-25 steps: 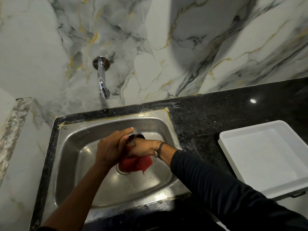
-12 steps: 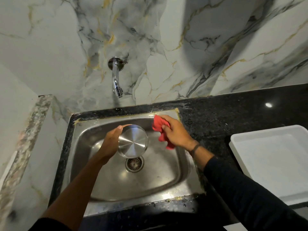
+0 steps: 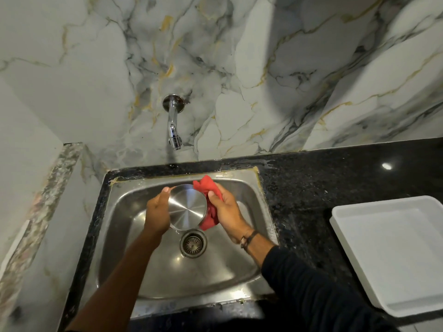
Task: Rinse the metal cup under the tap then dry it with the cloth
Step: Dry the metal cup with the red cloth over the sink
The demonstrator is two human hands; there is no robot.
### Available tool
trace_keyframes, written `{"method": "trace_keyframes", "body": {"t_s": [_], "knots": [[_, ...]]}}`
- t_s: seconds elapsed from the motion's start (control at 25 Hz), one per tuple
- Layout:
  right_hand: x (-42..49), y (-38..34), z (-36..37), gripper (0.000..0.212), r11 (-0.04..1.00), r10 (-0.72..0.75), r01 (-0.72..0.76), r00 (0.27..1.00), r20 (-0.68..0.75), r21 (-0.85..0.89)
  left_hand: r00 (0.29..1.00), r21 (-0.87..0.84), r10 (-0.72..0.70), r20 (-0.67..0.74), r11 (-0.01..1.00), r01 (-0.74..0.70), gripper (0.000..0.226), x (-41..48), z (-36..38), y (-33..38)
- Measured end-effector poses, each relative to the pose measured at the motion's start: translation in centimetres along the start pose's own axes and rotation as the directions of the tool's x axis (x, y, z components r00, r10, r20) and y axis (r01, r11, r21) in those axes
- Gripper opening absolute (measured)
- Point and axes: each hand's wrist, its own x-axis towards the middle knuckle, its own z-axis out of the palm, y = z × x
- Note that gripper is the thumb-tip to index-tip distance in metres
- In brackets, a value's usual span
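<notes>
The person stood over the sink (image 3: pixel 249 188), both arms reaching down into it. The left hand (image 3: pixel 157 215) grasped the metal cup (image 3: pixel 187 207) by its side, thumb near the far edge and fingers curled round the near one, and held it up above the basin, clear of the steel. The cup was turned so that its flat, brushed base faced upward toward the person; its mouth could not be seen. It hung just above and behind the drain (image 3: pixel 193 244).

The right hand (image 3: pixel 226 213) was clenched round a red cloth (image 3: pixel 209 202) and pressed it against the right side of the cup. One end of the cloth stuck up past the fingers toward the back rim of the sink, and the other end hung below the palm beside the cup. A dark band sat on the right wrist, and a black sleeve (image 3: pixel 311 291) covered that forearm; the left forearm was bare.

The tap (image 3: pixel 173 125) came out of the marble wall (image 3: pixel 263 68) behind the sink, with no water running from it. On the black desk (image 3: pixel 299 188) to the right of the sink lay a white tray (image 3: pixel 393 255), well apart from the hands.
</notes>
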Motion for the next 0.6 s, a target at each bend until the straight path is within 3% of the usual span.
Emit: {"method": "trace_keyframes", "body": {"t_s": [0.12,0.24,0.4,0.6], "knots": [[-1.1,0.9,0.7,0.04,0.999,-0.033,0.032,0.997,-0.072,-0.022,0.961,-0.123,-0.118,-0.251,0.988,0.089,0.05,-1.0,1.6,-0.7],[-2.3,1.4,0.4,0.037,0.996,-0.026,0.021,0.998,-0.058,-0.083,0.832,-0.316,-0.327,-0.448,0.929,0.194,0.066,-1.4,2.3,-0.2],[-0.9,0.6,1.2,0.04,0.994,-0.069,0.046,0.967,-0.245,-0.099,0.733,-0.32,-0.363,-0.575,0.924,0.207,0.063,-2.3,4.7,0.8],[-1.1,2.6,4.3,0.049,0.995,-0.06,0.039,0.966,-0.251,-0.088,0.641,-0.391,-0.448,-0.623,0.888,0.24,0.059,-2.1,7.2,1.3]]}}
